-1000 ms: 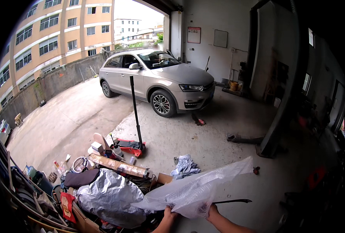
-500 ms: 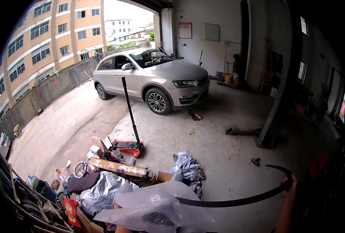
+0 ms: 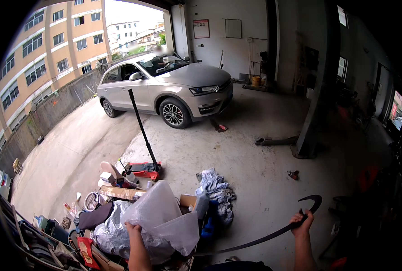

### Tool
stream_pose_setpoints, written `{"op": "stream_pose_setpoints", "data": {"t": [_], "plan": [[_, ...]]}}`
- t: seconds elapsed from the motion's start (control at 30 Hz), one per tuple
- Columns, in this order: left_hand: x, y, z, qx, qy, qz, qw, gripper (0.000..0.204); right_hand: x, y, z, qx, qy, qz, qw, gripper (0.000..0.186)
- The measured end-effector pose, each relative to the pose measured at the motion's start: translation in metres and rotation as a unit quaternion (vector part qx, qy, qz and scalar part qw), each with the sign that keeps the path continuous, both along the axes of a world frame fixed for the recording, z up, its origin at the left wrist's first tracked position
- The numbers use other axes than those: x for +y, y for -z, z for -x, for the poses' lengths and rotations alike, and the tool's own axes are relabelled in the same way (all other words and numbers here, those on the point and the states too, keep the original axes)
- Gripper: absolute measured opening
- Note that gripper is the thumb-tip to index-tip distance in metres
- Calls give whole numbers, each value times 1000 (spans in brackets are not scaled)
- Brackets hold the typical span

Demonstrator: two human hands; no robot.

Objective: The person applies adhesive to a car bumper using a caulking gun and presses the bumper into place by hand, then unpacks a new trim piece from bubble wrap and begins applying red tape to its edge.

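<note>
L hand (image 3: 133,227) pinching bubble wrap (image 3: 158,207) by silver sheet (image 3: 108,232), nr-L corner of floor (image 3: 250,180); R hand (image 3: 302,222) clenched rnd blk strip (image 3: 273,234) nr its hooked end

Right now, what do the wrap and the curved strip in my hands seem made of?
The wrap: translucent plastic film with a soft sheen, likely bubble wrap, from its dimpled surface. The curved strip: dark, fairly matte, probably plastic or rubber given its smooth bend.

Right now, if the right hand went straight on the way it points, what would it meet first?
Besides the dark strip it holds, the right hand would probably meet the small red item on the floor, though it may pass above; depth is unclear.
</note>
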State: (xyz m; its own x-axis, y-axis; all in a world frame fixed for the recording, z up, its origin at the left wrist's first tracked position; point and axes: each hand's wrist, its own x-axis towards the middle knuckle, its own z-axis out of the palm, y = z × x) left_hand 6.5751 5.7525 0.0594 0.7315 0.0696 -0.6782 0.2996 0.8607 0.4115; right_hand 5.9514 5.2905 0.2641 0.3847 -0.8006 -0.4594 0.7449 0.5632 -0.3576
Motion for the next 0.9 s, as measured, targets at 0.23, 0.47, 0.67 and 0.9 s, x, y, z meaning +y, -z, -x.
{"op": "stream_pose_setpoints", "data": {"t": [0.23, 0.47, 0.67, 0.9], "plan": [[224, -117, -112, -247, -79, -21, 966, 51, -138, -122, 141, -118, 84, 160, 976, 45], [96, -9, -8, 56, 24, -265, 962, 62, -98, -192, 113, -31, 311, 344, 885, 37], [-151, 30, 156, 105, 438, -93, 888, 54, -153, -158, 172, 12, 348, 400, 848, 37], [-414, -143, 241, -161, 565, 160, 793, 79, -172, -121, 165, 73, 485, 200, 848, 47]]}}
